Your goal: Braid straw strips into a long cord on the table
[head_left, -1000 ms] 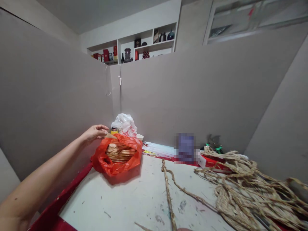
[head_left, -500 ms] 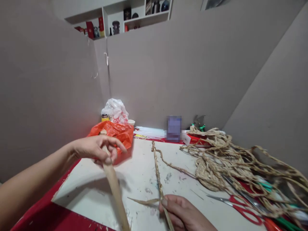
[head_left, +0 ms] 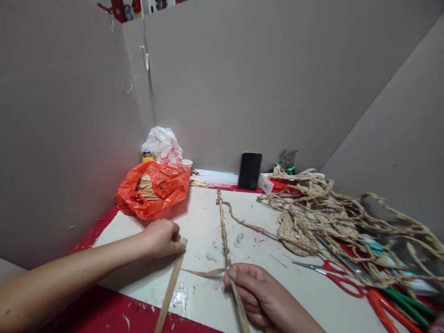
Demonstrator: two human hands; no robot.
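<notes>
Hands: left hand, fingers curled shut over the upper end of a flat pale strip; the strip slants from that hand down toward the near edge of the desk, and whether it rests on the surface cannot be told. Right hand, thumb and fingers pinched on a thin braid at the near middle of the desk; the braid runs straight away from the hand toward the back wall, and a loose flat end sticks out leftward at the pinch. The two hands are near each other, not touching. Desk: white top, stained, red border. Back left corner: orange bag, open, holding a bundle of pale strips; behind it a white bag, a yellow-capped bottle and a small paper cup. Back centre: black phone leaning upright against the wall; beside it a red box. Right side: large tangled heap of braided cord, partly over the red box. Red scissors lie at the heap's near edge, close to the right hand.
</notes>
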